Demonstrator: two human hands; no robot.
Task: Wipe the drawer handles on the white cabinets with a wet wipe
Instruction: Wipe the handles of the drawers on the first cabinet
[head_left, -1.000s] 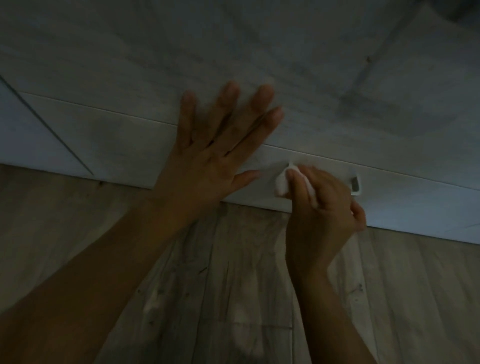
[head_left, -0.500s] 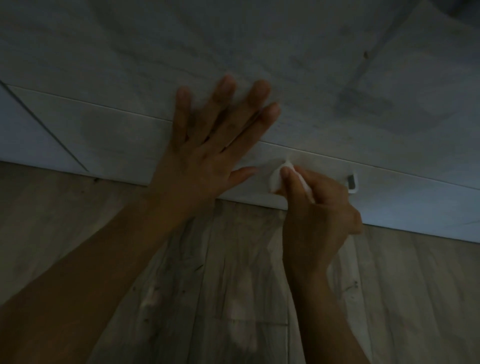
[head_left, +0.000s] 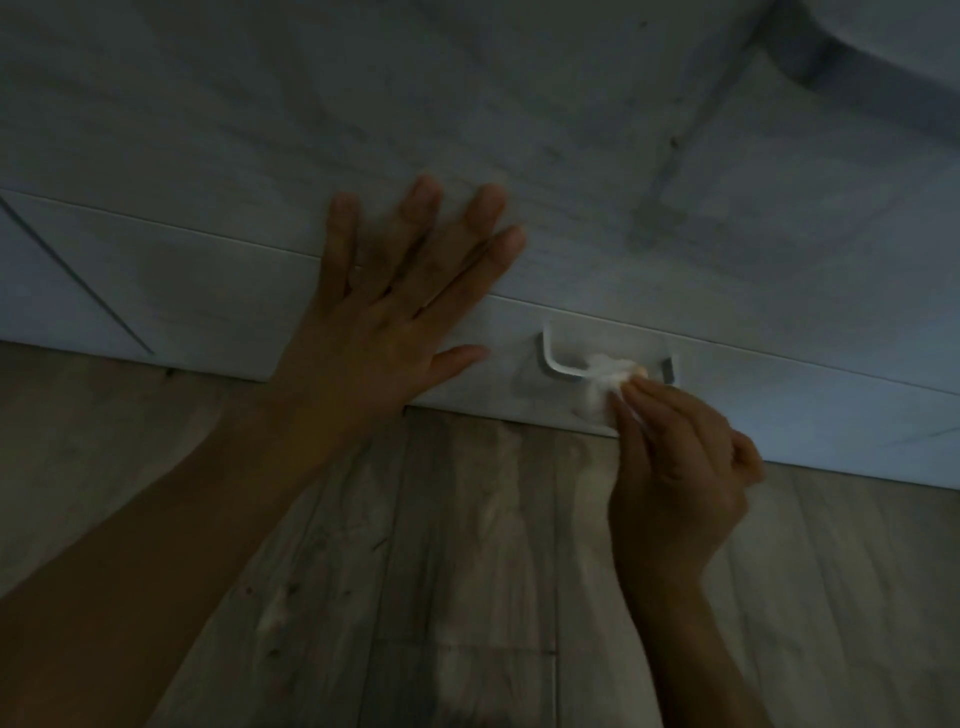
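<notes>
The fingers (head_left: 649, 402) of the right hand (head_left: 680, 467) are curled in a pinch on the wipe (head_left: 602, 382), a small white wad pressed round the bar of the handle (head_left: 558, 366), towards its right end. The handle sits on the lowest drawer (head_left: 208, 291) of the cabinet (head_left: 519, 130), just above the floor (head_left: 467, 545). Its left corner and part of the bar show bare, and the right post just shows past the wad.

The step in hand looks to be the wiping of this handle, partway along the bar. The next move likely calls for sliding the wad to the left corner with a firm pinch, then round the posts.

The right hand reaches up from below, knuckles toward the camera, forearm rising from the lower edge. The left hand (head_left: 379, 322) lies flat on the cabinet front, left of the handle. Its fingers are straight and spread and hold nothing, and the thumb points at the handle but stays apart from it. It seems to brace the body.
</notes>
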